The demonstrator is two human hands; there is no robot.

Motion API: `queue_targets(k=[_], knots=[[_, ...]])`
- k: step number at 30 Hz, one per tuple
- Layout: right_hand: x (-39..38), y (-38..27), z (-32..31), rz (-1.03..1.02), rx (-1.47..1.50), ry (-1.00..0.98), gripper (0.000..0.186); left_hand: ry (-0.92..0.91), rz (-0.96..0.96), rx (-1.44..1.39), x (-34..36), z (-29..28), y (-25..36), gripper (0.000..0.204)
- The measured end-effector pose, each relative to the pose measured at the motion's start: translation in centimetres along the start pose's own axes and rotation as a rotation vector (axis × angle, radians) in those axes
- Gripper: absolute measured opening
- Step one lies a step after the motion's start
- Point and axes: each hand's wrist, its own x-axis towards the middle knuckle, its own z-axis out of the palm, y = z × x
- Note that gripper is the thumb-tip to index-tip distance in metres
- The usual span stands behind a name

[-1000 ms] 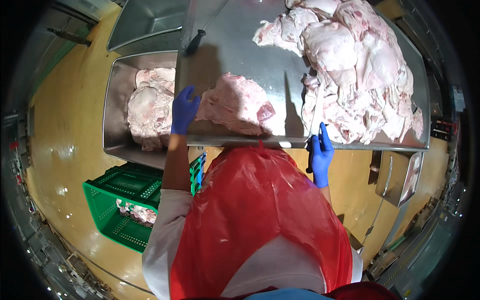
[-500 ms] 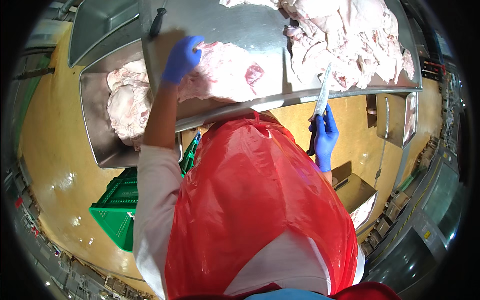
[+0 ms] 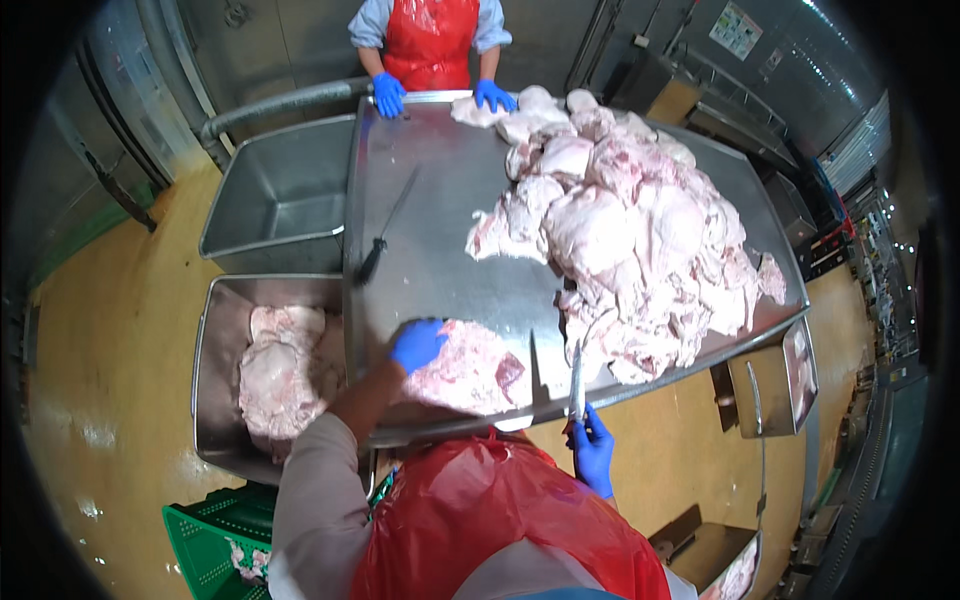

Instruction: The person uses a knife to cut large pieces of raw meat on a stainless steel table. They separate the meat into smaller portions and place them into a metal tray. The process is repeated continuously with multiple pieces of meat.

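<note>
My left hand [image 3: 418,346] has its gloved fingers curled onto the upper left edge of a flat pale piece of meat [image 3: 465,380] on the steel table [image 3: 440,290]. My right hand [image 3: 591,445], also in a blue glove, is closed on the handle of a knife [image 3: 577,385], blade pointing up beside the big heap of pale meat [image 3: 640,230]. A second dark-handled knife [image 3: 372,255] lies near the table's left edge.
A co-worker [image 3: 430,40] in a red apron stands across the table, gloved hands at its far edge. At left are a steel tub [image 3: 275,145] and another [image 3: 215,370] holding meat. A green crate [image 3: 200,530] and steel bins [image 3: 765,400] sit below.
The view has tilted upward, bringing the co-worker into sight. My left hand has moved onto the top of the flat piece; my right hand still holds the knife upright.
</note>
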Motion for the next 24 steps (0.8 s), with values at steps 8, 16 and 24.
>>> queue_targets(k=[8, 16, 24], knots=[[4.2, -0.3, 4.3, -0.129, -0.233, -0.3, 0.057, 0.354, -0.231, -0.198, -3.4, 2.5, 2.7, 0.023], [7.1, 0.8, 1.7, -0.248, -0.308, -0.222, 0.044, 0.148, 0.005, -0.356, -3.0, 0.8, -2.2, 0.028], [4.2, 0.3, -2.1, 0.038, -0.015, 0.105, 0.049, -0.101, -0.006, -0.251, 2.2, 0.3, 3.0, 0.092]])
